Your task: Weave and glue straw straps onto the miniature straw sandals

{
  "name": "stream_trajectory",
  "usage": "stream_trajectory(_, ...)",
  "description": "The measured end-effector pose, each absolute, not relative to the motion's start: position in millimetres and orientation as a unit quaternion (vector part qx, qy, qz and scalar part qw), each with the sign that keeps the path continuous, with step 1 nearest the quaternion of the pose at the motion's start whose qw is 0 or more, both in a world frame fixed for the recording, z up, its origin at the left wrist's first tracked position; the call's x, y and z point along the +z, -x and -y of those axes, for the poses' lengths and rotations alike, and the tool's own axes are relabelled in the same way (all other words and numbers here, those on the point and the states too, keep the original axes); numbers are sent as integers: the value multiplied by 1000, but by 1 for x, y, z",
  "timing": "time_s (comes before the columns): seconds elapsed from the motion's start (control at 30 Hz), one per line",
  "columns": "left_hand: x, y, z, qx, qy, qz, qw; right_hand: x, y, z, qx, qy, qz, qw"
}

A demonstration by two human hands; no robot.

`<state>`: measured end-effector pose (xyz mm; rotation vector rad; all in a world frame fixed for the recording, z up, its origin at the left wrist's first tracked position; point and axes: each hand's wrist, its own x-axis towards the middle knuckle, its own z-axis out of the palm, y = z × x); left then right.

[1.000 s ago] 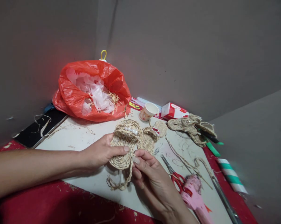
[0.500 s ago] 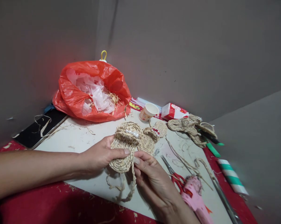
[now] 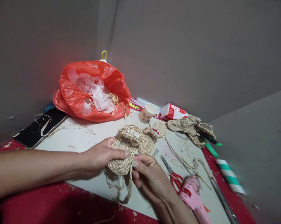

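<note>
A small woven straw slipper (image 3: 120, 143) with white pearl beads across its strap is gripped by my left hand (image 3: 103, 155), thumb on top of the sole. Along its right edge runs a braided straw cord (image 3: 130, 180), whose free end hangs down over the white board. My right hand (image 3: 147, 172) pinches the cord close to the slipper's side. Just behind lies a second woven slipper (image 3: 148, 141) with red beads, partly covered by the first.
Red-handled scissors (image 3: 173, 177) and a pink glue gun (image 3: 194, 197) lie right of my right hand. A red plastic bag (image 3: 70, 102), a paper cup (image 3: 148, 112) and more woven slippers (image 3: 186, 126) stand farther back. A black phone (image 3: 40, 127) rests at left.
The beaded slipper has tilted slightly and its toe strap sits a little lower. My right hand has shifted slightly left with the cord, whose hanging end has swung left.
</note>
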<state>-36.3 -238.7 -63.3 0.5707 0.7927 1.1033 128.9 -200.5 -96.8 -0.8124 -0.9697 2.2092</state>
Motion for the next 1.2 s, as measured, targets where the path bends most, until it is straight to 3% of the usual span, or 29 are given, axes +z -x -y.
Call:
stream_trajectory(0.27, -67, 33, 240, 528, -243, -353, 733, -93, -123, 203, 827, 283, 355, 331)
stream_trajectory(0.73, -67, 35, 242, 567, -320, -375, 660, -74, -125, 225, 501, 430, 627, 414)
stream_trajectory(1.03, -70, 37, 241, 531, -330, -377, 684, -83, -124, 215, 710, 428, 435, 353)
stream_trajectory(1.2, -65, 37, 238, 543, -292, -364, 698, -78, -126, 214, 743, 418, 390, 349)
